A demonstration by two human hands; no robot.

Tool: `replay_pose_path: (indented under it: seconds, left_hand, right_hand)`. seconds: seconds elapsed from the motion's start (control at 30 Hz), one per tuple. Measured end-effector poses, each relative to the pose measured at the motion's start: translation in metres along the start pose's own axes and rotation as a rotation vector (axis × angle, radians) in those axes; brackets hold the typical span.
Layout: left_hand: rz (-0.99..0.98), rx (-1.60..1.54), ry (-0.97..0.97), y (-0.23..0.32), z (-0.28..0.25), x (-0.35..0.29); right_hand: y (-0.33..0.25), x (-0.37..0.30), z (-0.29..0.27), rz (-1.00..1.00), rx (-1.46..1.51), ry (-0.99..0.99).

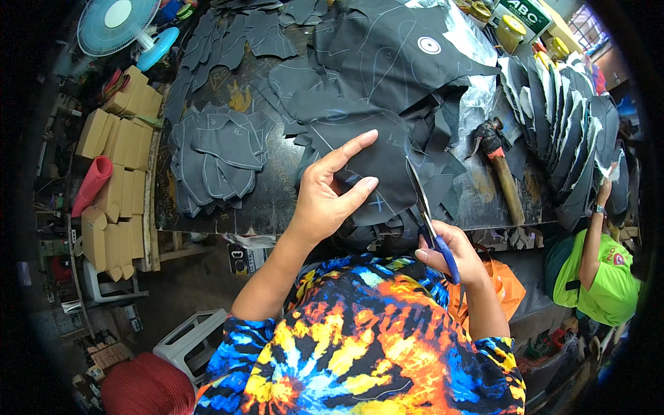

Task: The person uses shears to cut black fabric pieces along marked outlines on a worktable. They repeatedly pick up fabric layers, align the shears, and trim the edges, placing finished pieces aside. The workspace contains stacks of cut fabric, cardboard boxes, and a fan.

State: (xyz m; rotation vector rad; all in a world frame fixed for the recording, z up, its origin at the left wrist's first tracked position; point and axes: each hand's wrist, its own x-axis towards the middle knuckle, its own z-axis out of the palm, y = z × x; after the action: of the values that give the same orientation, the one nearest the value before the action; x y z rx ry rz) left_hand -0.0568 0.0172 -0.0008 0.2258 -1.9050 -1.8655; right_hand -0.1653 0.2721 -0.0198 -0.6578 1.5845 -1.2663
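My right hand (456, 252) grips a pair of scissors (423, 199) by their blue handles. The blades point away from me, slightly apart, at the right edge of a dark grey leather-like sheet (387, 183). Pale drawn lines and blue marks run over that sheet. My left hand (325, 194) is on or just above its left part, index finger and thumb stretched out and spread; the other fingers are mostly hidden. Loose dark offcuts (439, 183) lie right of the blades. Left of my left hand is a pile of cut grey pieces (221, 159) with white outlines.
A hammer (508, 187) with a wooden handle lies to the right. Beyond it, dark sheets (574, 131) stand bunched beside a person in a green shirt (609, 277). A larger grey sheet (387, 52) covers the table's far side. Tan blocks (124, 180) and a fan (117, 24) are left.
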Motion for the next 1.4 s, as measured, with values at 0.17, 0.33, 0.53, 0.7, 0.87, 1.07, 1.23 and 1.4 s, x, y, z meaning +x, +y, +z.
replay_pose_path:
  seconds: [0.17,0.33,0.53,0.7,0.87,1.07,1.23,1.4]
  left_hand:
    - [-0.021,-0.072,0.033,-0.005,0.007,-0.01]
    - [-0.016,-0.04,-0.013,-0.011,0.015,-0.017]
    - [-0.042,-0.069,0.067,-0.009,0.026,-0.024]
    - [-0.013,-0.177,0.151,-0.012,0.046,-0.031]
    - [-0.044,-0.355,0.211,-0.012,0.069,-0.039]
    - [-0.095,-0.245,0.193,-0.011,0.036,-0.021]
    - [-0.182,-0.053,0.13,-0.005,-0.003,-0.007]
    - [-0.019,0.152,0.16,0.003,0.003,-0.004]
  right_hand:
    - [0.005,-0.005,0.003,0.04,0.065,0.036]
    - [0.008,0.007,0.006,-0.001,0.222,-0.086]
    - [0.004,0.013,0.01,-0.011,0.247,-0.067]
    - [0.013,0.014,0.034,-0.035,0.282,0.11]
    - [0.023,0.019,0.052,-0.033,0.304,0.232]
    - [0.018,0.009,0.033,-0.002,0.239,0.21]
    - [0.019,0.007,0.013,-0.059,0.148,-0.047]
    - [0.021,0.013,0.021,-0.146,0.076,-0.031]
